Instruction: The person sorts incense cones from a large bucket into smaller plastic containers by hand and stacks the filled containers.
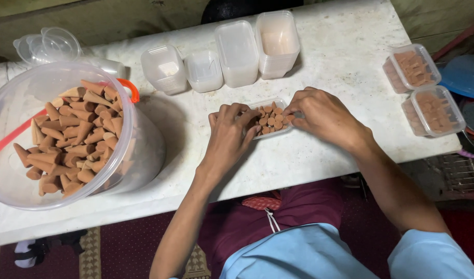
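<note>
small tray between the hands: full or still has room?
Nearly full. The small clear tray shows brown cones standing packed tip-up between the left hand and right hand; the ends under the fingers are hidden.

Small tray (284, 103): thin clear plastic, glossy. Cones (270, 120) inside: matt, powdery, terracotta brown. Surface (345, 51): pale stone-like slab, smooth, mottled, dull sheen. Big bucket (144, 155): translucent plastic, glossy rim; orange plastic handle (129, 88). Stacked containers (237, 51): frosted plastic.

both hands (231, 135) (322, 116) on cone box (270, 120)
</note>
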